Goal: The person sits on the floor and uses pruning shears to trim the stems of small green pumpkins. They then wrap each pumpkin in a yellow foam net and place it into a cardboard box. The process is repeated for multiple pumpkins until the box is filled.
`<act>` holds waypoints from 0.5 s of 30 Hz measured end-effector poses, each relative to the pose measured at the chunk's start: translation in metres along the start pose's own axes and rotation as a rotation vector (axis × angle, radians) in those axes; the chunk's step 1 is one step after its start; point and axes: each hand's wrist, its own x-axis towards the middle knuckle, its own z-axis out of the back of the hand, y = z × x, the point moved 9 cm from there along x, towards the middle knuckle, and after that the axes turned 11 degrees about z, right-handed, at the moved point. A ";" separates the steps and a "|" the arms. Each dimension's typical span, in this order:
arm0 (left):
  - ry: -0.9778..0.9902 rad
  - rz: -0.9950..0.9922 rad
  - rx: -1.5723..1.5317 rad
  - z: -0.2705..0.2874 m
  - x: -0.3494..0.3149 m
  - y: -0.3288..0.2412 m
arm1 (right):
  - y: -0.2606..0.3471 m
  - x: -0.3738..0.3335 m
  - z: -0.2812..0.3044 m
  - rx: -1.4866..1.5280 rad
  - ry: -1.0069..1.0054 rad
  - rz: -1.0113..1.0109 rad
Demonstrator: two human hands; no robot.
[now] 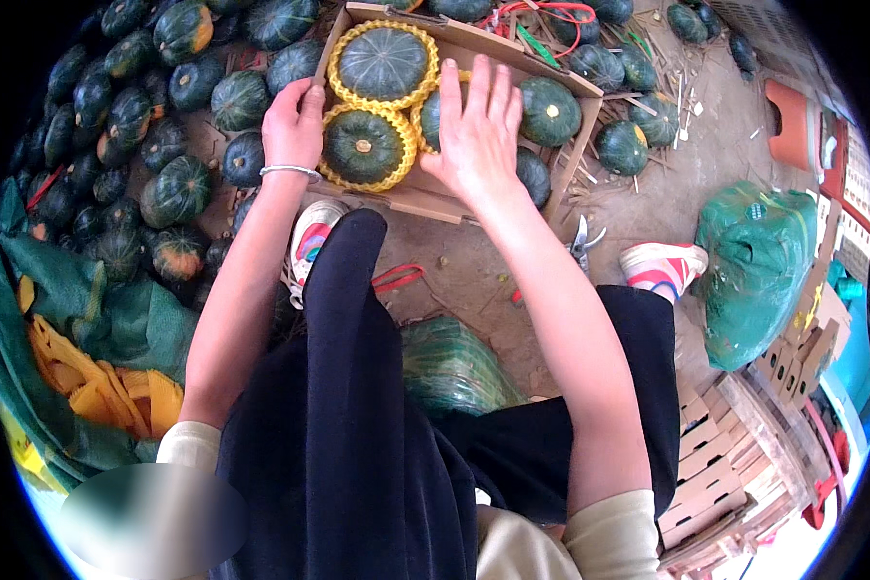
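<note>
A shallow cardboard box [440, 205] lies on the ground ahead of me with several dark green pumpkins in it. At its left end, an upper netted pumpkin [384, 60] and a lower netted pumpkin [362, 146] sit in yellow foam sleeves. My left hand [293, 130] is closed at the box's left wall, its fingertips partly hidden. Stretched flat, my right hand [478, 130] rests over a middle pumpkin [429, 120] in a yellow sleeve, mostly covered. To the right are a bare pumpkin [549, 111] and another bare pumpkin [533, 177], partly behind my wrist.
Loose pumpkins [179, 190] are heaped at the left. Pruning shears [581, 242] lie right of the box. A green wrapped bundle [454, 362] is beneath me, and a green bag [754, 266] stands at the right. Yellow foam sleeves [101, 377] lie on green netting.
</note>
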 end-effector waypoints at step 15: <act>1.347 -0.844 -0.662 0.162 -0.227 -0.319 | 0.089 -0.006 0.007 0.515 -0.130 -0.015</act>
